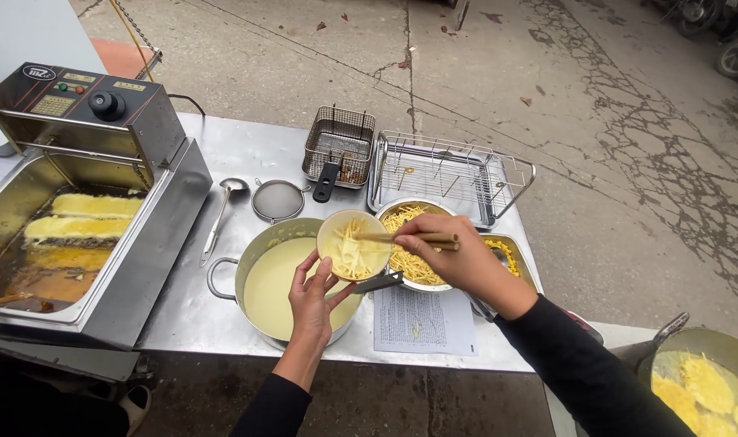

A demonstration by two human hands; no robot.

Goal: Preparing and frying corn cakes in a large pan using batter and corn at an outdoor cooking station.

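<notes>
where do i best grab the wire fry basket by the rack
By its black handle, coming from the near side. The fry basket sits upright on the steel table and its handle juts toward you, clear of the strainer.

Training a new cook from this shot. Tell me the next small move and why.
Probably stir the shreds with the chopsticks. The left hand holds the small bowl over the pot of pale batter; the right hand has the chopstick tips in the yellow strips, which look unmixed.

Left hand (pixel 310 293) cupped palm-up, fingers spread; right hand (pixel 458 255) pinched closed (both forearms in dark sleeves).
</notes>
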